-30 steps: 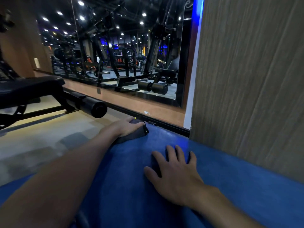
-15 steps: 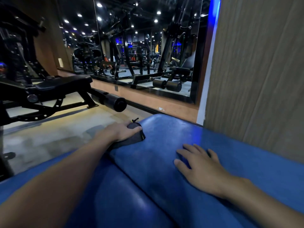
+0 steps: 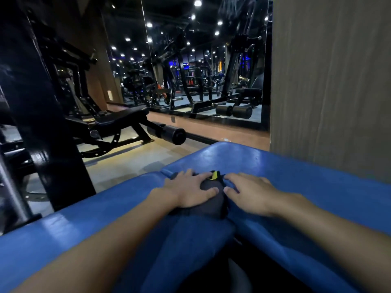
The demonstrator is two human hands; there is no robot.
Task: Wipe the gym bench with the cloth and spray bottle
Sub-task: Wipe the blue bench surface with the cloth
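L hand (image 3: 190, 192) presses flat on dark cloth (image 3: 213, 205) on blue bench (image 3: 296, 170); R hand (image 3: 250, 193) lies flat at its 3 o'clock. Keep even pressure, overlap strokes (spray bottle not in view).

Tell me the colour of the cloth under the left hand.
Dark grey cloth with a yellow tag; head view.

Cloth (image 3: 212, 205) lies on bench (image 3: 300, 176) under left hand (image 3: 190, 192).
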